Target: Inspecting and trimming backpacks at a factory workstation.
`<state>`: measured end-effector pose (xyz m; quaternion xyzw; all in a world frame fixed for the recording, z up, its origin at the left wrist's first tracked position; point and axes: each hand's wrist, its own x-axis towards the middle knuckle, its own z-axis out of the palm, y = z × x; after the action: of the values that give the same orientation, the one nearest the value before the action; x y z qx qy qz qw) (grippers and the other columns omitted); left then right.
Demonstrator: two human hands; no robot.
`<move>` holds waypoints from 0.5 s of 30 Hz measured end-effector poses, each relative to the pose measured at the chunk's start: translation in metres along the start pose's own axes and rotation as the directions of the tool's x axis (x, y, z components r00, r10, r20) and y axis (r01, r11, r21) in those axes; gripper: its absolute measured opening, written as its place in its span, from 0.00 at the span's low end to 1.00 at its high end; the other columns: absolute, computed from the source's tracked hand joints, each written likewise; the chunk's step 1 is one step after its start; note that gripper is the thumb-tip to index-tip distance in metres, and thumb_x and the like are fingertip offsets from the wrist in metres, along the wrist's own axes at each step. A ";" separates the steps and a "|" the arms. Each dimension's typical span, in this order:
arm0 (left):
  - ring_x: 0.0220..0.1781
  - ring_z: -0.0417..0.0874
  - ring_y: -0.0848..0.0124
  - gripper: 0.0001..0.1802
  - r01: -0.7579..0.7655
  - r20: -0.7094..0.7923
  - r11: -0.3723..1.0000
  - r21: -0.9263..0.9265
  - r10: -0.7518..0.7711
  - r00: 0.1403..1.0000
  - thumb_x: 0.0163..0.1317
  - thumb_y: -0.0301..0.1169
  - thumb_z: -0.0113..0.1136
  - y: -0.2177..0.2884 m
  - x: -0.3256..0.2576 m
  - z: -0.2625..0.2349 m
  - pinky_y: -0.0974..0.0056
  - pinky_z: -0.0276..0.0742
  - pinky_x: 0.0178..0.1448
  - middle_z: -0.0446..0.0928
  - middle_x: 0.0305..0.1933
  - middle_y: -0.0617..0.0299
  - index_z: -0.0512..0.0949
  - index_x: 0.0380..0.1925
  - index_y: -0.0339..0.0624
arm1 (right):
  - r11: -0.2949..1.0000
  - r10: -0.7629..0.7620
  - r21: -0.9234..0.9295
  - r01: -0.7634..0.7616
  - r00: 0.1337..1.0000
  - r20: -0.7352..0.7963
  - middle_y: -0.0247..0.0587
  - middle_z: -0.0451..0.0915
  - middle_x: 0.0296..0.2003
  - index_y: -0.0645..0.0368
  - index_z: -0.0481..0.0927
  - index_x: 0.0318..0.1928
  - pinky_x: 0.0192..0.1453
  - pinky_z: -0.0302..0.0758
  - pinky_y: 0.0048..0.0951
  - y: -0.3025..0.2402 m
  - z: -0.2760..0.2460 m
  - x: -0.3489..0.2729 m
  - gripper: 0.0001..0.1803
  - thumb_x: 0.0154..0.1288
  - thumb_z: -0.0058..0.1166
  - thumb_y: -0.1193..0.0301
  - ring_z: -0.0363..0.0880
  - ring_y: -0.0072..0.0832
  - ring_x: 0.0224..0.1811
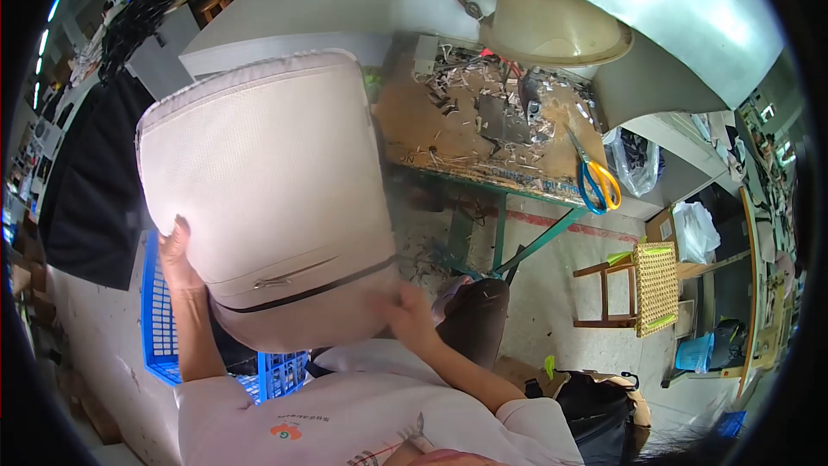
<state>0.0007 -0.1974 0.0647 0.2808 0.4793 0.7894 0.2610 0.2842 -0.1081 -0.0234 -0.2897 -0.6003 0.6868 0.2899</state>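
Note:
A large pale fabric bag (267,164) is held up in front of me. It has piping along its top edge, and a zipper (297,272) and a black strip (306,286) cross its lower part. My left hand (178,255) is closed on its left edge, the thumb on the front face and the other fingers hidden behind. At the lower right corner, my right hand (405,315) touches or lies close to the fabric. Motion blurs its fingers, so their grip cannot be made out.
Scraps and metal bits litter a worktable (440,138), with scissors (591,177) at its right edge. A pale machine body (673,17) overhangs it. A blue plastic basket (159,319) stands below the bag, left. To the right are a woven-seat stool (655,289) and a black bag (591,410).

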 end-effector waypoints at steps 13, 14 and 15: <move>0.53 0.69 0.65 0.29 0.323 0.228 0.846 -0.423 -0.246 0.942 0.46 0.31 0.64 -0.133 0.018 0.099 0.60 0.64 0.58 0.70 0.51 0.62 0.67 0.50 0.43 | 0.974 -0.203 -0.001 0.227 0.869 -0.452 0.23 0.72 0.18 0.62 0.76 0.28 0.22 0.60 0.15 -0.075 -0.158 0.074 0.02 0.53 0.54 0.76 0.62 0.09 0.19; 0.53 0.69 0.66 0.28 0.360 0.229 0.832 -0.421 -0.287 0.930 0.46 0.31 0.64 -0.136 0.019 0.101 0.59 0.64 0.58 0.70 0.51 0.63 0.67 0.50 0.43 | 0.973 -0.205 -0.001 0.229 0.867 -0.453 0.22 0.71 0.18 0.61 0.76 0.27 0.21 0.58 0.14 -0.074 -0.163 0.077 0.01 0.52 0.54 0.77 0.61 0.09 0.18; 0.53 0.69 0.66 0.28 0.361 0.231 0.831 -0.424 -0.286 0.930 0.46 0.31 0.64 -0.139 0.021 0.102 0.59 0.64 0.58 0.70 0.51 0.63 0.67 0.50 0.43 | 0.973 -0.207 -0.005 0.230 0.866 -0.454 0.22 0.71 0.18 0.61 0.76 0.27 0.21 0.58 0.14 -0.074 -0.166 0.081 0.01 0.52 0.54 0.77 0.61 0.09 0.18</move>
<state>0.0765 -0.0645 -0.0173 0.1872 0.2976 0.7994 0.4871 0.3579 0.0697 0.0276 -0.3640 -0.5280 0.5781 0.5045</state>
